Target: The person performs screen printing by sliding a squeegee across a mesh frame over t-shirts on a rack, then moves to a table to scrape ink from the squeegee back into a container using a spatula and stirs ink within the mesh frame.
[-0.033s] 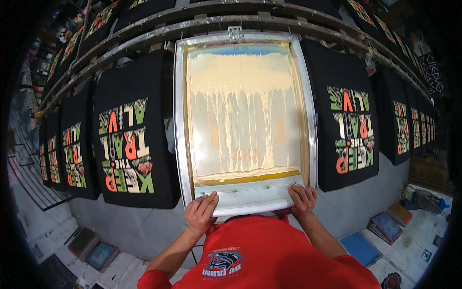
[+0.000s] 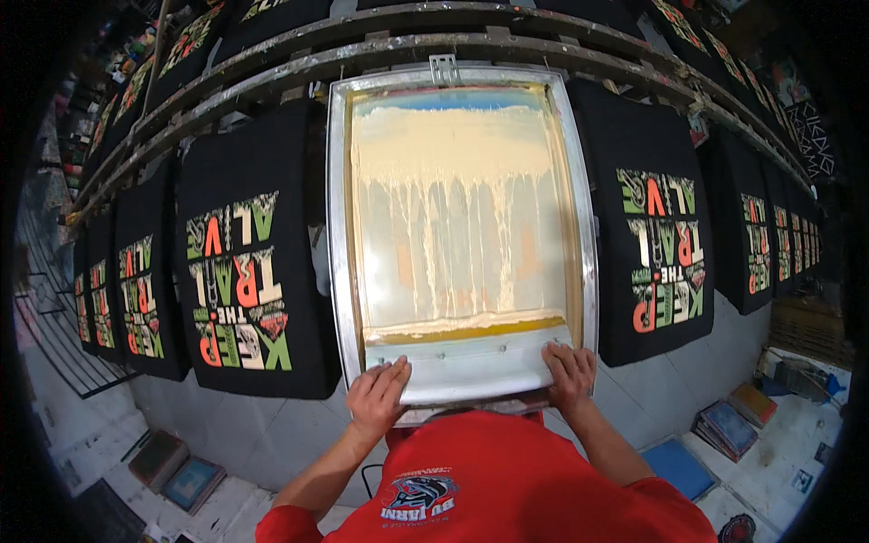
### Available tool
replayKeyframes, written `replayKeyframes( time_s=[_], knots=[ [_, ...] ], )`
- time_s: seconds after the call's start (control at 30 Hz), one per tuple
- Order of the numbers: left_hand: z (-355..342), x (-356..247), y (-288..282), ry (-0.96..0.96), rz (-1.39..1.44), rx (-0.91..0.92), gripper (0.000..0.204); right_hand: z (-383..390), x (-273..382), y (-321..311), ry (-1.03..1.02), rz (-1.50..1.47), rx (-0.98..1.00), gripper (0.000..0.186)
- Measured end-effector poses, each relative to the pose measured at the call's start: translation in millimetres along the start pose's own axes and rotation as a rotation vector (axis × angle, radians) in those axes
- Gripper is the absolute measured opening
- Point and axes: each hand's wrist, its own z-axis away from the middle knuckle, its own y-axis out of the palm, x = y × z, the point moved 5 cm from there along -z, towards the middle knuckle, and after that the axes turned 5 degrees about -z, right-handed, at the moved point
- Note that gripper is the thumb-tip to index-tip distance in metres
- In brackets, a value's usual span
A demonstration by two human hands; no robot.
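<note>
A metal-framed printing screen (image 2: 337, 235) lies in front of me, coated with streaked cream ink (image 2: 453, 149). A wide squeegee (image 2: 466, 371) with a pale metal holder and yellow blade lies across its near end, cream ink along the blade. My left hand (image 2: 380, 394) is closed on the squeegee's left end and my right hand (image 2: 570, 376) on its right end. Below them shows the red shirt (image 2: 471, 471) on my body.
Black shirts with colourful prints (image 2: 240, 163) (image 2: 638, 127) line both sides on boards. Wooden rails (image 2: 380, 50) run behind the screen. Stacked coloured panels (image 2: 729, 425) (image 2: 163, 457) sit low at both sides, with a black wire rack (image 2: 68, 335) at far left.
The squeegee and both hands have shifted very slightly away from me along the screen. The view has also moved a little.
</note>
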Motion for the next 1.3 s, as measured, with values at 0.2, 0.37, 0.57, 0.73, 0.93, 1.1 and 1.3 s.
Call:
replayKeyframes(
  time_s=[0.2,0.37,0.57,0.73,0.93,1.1,1.3],
  knots=[
    [-133,80,48,0.050,-0.047,-0.165,0.049,-127,-75,61,-0.014,0.008,0.043,0.044],
    [-307,161,62,-0.065,-0.295,0.084,0.044,-312,-153,88,-0.073,0.143,0.134,0.026],
    [-378,153,-29,0.034,0.019,0.425,0.059,-392,-135,27,-0.017,-0.009,0.574,0.053],
    [-195,66,-55,-0.021,-0.161,0.313,0.030,-192,-59,-36,-0.199,-0.105,0.253,0.030],
    [23,-32,-61,-0.009,0.131,0.179,0.054,13,27,-64,-0.091,0.029,0.240,0.025],
    [51,-38,-48,-0.013,0.121,0.122,0.047,47,37,-51,-0.030,0.013,0.223,0.029],
    [44,-27,-19,-0.015,0.083,0.064,0.047,57,14,-20,0.001,-0.002,0.124,0.033]
  ],
)
